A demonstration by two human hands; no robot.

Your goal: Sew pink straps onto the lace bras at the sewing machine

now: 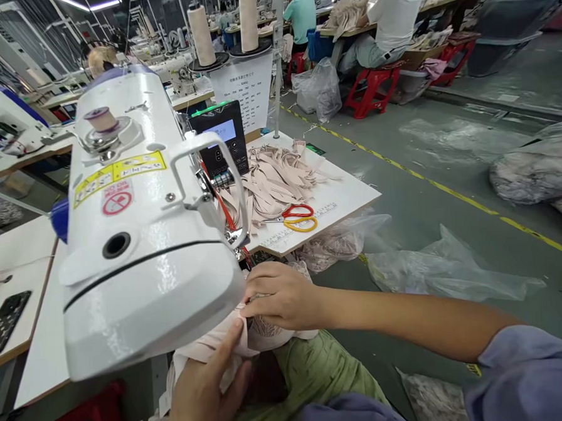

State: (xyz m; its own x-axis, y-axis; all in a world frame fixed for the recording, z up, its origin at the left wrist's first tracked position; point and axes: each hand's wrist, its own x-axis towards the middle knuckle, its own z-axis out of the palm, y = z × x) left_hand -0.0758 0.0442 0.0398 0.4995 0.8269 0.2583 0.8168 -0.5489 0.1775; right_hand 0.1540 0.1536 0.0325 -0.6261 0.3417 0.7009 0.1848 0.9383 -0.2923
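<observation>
A white sewing machine (140,218) fills the left of the head view, its head hiding the needle area. Under its front end lies a pale pink fabric piece (250,341), partly lace. My right hand (280,295) reaches in from the right and presses on this fabric with its fingers curled close together, right beside the machine. My left hand (208,384) comes up from below, fingers stretched flat along the fabric's lower edge. The fabric hangs down over my green-clad lap (313,372).
On the white table (346,197) behind the machine lie a heap of beige straps (272,179), red and yellow scissors (298,217) and a black control box (223,138). Clear plastic bags (435,268) lie on the floor to the right. Other people sit at tables far behind.
</observation>
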